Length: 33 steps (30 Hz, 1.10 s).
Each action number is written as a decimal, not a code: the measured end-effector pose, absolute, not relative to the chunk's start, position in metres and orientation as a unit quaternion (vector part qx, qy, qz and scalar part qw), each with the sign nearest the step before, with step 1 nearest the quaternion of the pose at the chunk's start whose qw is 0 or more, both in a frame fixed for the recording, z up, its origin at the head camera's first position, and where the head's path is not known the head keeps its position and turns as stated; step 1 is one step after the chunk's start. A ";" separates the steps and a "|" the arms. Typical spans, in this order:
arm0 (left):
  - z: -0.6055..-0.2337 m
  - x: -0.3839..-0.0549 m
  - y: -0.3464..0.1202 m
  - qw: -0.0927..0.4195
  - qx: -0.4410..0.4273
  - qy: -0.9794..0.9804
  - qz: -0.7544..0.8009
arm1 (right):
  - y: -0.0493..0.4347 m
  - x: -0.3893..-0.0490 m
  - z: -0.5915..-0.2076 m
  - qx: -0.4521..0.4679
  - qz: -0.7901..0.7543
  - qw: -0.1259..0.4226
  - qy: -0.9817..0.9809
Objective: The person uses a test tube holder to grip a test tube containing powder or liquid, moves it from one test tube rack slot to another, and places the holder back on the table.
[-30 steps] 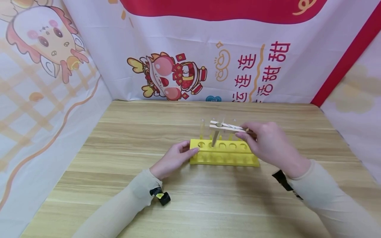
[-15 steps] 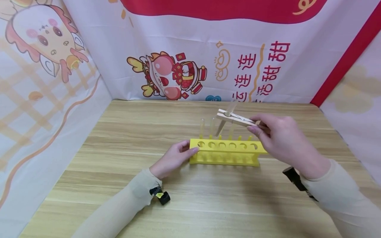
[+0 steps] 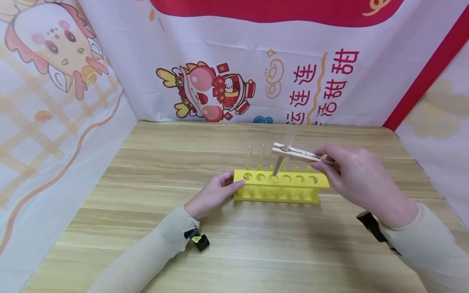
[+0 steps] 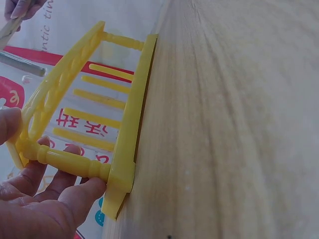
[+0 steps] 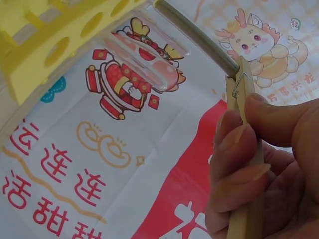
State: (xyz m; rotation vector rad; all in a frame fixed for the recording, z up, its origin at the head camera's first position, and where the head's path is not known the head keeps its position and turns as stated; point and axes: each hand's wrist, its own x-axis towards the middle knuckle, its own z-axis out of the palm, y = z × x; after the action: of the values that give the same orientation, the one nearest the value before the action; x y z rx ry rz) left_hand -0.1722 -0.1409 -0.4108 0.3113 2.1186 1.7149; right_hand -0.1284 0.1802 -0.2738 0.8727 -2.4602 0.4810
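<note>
A yellow test tube rack [image 3: 282,183] stands upright on the table. My left hand [image 3: 212,195] grips its left end, thumb on the top plate; in the left wrist view the fingers of that hand [image 4: 55,204] lie around the end post. My right hand [image 3: 362,179] holds a wooden test tube clamp [image 3: 300,154] by its handle. The clamp's jaws hold a glass test tube [image 3: 279,165], clear above and grey-brown below. The tube leans, its lower end at the third hole from the left. In the right wrist view, the tube [image 5: 199,40] sticks out from the clamp [image 5: 244,199].
Two clear tubes [image 3: 249,156] stand on pegs along the rack's back left. A wood-grain table [image 3: 234,252] lies beneath, with a printed cloth [image 3: 234,49] hanging behind it and more cloth at both sides.
My right hand has lifted the clamped tube out of the second hole, carried it rightward, then lowered it to the third. My left hand has stayed on the rack.
</note>
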 end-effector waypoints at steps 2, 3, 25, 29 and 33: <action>-0.411 -0.172 -0.141 0.197 0.111 0.758 0.612 | 0.181 -0.128 -0.275 0.316 0.174 0.240 -0.901; -0.411 -0.172 -0.141 0.197 0.112 0.758 0.612 | 0.181 -0.128 -0.276 0.315 0.173 0.239 -0.902; -0.411 -0.173 -0.142 0.200 0.113 0.755 0.615 | 0.177 -0.133 -0.290 0.306 0.172 0.217 -0.911; -0.412 -0.173 -0.142 0.199 0.112 0.756 0.613 | 0.176 -0.135 -0.294 0.309 0.176 0.210 -0.911; -0.412 -0.173 -0.142 0.198 0.113 0.756 0.613 | 0.176 -0.135 -0.298 0.311 0.178 0.206 -0.910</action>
State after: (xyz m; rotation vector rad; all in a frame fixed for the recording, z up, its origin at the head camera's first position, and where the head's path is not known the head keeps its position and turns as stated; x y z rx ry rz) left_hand -0.1732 -0.1416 -0.4117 0.3163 2.1170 1.7157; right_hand -0.1354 0.1759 -0.2978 0.8666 -2.5362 0.4970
